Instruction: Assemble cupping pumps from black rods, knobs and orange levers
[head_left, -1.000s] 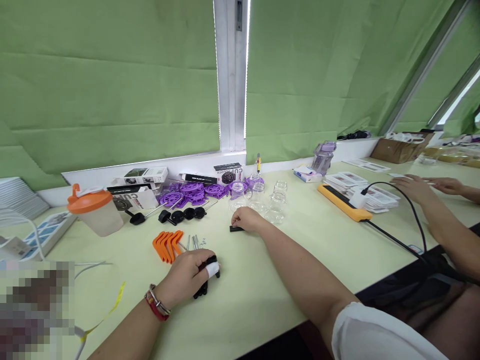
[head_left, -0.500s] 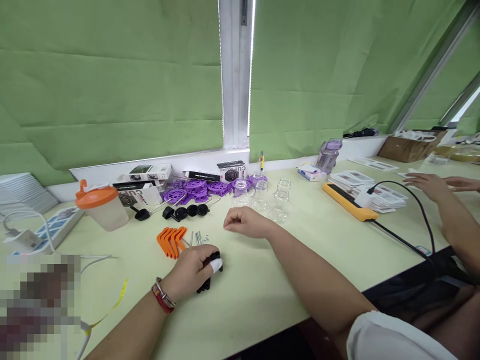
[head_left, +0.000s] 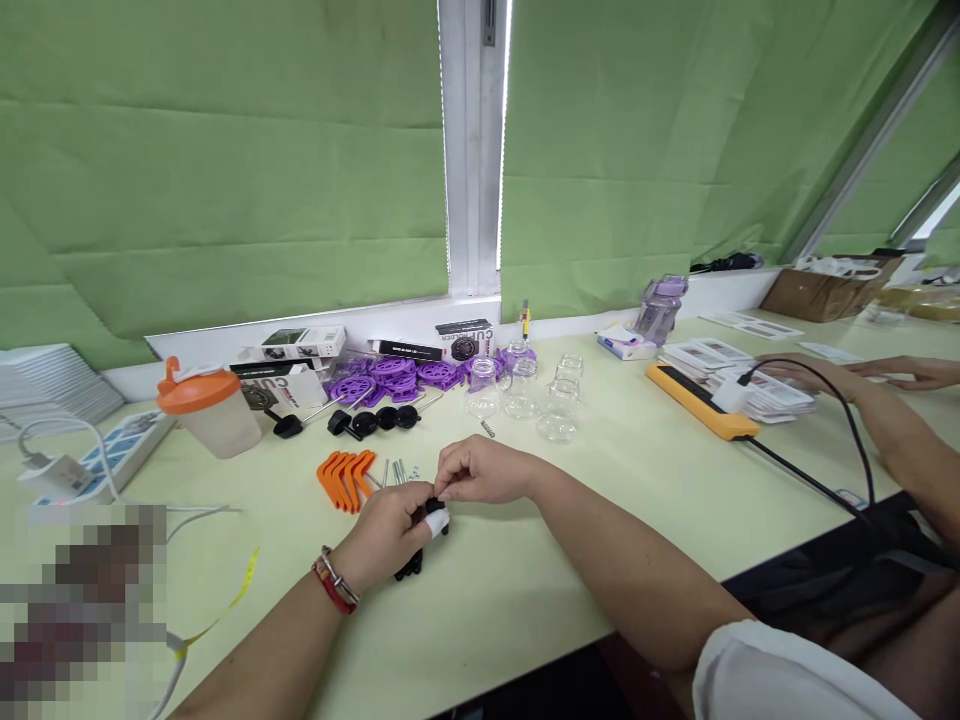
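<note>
My left hand [head_left: 382,535], its thumb wrapped in white, is closed around a small black plastic part [head_left: 436,506]. My right hand [head_left: 484,470] pinches at the top of that part, fingertips touching my left fingers; whatever lies between them is too small to make out. Several black pieces [head_left: 409,567] rest on the table just below my left hand. Beyond it lie orange angled pieces [head_left: 346,480], metal rods [head_left: 400,472] and tiny metal bits [head_left: 414,473]. Past my right hand is a small spring [head_left: 487,429].
Black round-ended parts [head_left: 364,423], purple wheel-like pieces [head_left: 394,375] and clear cups [head_left: 557,420] stand farther back. An orange-lidded shaker [head_left: 217,415] is left. At right are a yellow power strip [head_left: 701,402], stacked cards [head_left: 776,395] and another person's hands [head_left: 911,372].
My right hand has moved left and nearer, from above the table to the black part in my left hand. The spring has come into view. The other person's near hand has shifted left over the cards.
</note>
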